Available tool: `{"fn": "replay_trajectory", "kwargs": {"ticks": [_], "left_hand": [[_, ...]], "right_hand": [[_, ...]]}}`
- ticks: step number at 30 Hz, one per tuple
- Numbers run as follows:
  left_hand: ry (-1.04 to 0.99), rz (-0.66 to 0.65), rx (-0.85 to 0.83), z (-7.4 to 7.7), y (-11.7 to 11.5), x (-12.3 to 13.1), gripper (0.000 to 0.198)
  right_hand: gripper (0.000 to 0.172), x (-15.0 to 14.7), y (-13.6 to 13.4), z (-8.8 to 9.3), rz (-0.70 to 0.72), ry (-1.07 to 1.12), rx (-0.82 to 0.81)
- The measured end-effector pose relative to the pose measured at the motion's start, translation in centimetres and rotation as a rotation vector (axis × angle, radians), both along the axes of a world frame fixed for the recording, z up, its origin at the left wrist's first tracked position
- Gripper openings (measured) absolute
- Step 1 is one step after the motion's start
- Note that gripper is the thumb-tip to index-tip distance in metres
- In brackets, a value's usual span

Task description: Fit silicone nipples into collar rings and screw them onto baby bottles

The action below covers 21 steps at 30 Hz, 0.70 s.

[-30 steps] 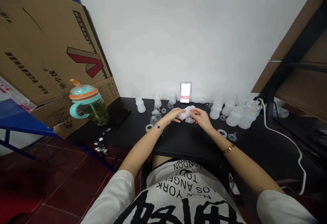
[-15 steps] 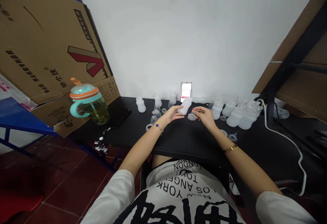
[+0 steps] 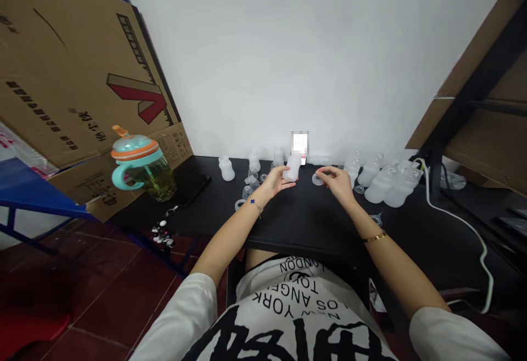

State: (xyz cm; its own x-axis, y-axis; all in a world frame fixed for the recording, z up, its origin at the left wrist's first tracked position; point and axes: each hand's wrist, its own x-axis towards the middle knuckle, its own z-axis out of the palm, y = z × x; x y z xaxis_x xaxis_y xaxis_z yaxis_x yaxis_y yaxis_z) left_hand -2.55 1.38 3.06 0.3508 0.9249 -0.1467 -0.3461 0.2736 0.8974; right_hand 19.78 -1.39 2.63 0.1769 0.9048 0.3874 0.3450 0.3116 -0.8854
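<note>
So I was watching, and the left hand point(image 3: 275, 181) had a white bottle point(image 3: 292, 168) in its grip, slightly tilted, over the black table point(image 3: 288, 215) in front of a lit phone point(image 3: 300, 142). The right hand point(image 3: 338, 184) was pinched narrow at a clear cap point(image 3: 317, 180), near the bottle but apart from it.

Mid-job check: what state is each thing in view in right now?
Translucent white plastic bottle: tilted, in the left hand's grip.
Clear round plastic piece: pinched by the right hand.
Leftmost white plastic bottle: standing, no top fitted.
White plastic bottles at right: clear tops fitted.
Turquoise-handled clear jug: lidded, greenish liquid inside.
Small upright rectangular screen: lit, contents blurred.
White cable: lying in a loose curve.
</note>
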Motion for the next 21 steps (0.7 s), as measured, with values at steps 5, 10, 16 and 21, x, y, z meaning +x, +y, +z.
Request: {"fn": "replay_trajectory", "kwargs": {"ticks": [5,10,16,21], "left_hand": [[0.028,0.061,0.024,-0.18,0.09,0.05,0.033],[0.073,0.057,0.066,-0.45,0.17,0.17,0.025],[0.105,0.104,0.097,-0.56,0.20,0.33,0.024],[0.106,0.091,0.121,-0.80,0.36,0.37,0.032]], "right_hand": [[0.038,0.03,0.06,0.05,0.033,0.038,-0.023],[0.038,0.23,0.10,-0.01,-0.037,-0.089,0.055],[0.038,0.12,-0.12,0.13,-0.032,-0.096,0.065],[0.036,0.15,-0.20,0.18,-0.023,-0.104,0.064]]}}
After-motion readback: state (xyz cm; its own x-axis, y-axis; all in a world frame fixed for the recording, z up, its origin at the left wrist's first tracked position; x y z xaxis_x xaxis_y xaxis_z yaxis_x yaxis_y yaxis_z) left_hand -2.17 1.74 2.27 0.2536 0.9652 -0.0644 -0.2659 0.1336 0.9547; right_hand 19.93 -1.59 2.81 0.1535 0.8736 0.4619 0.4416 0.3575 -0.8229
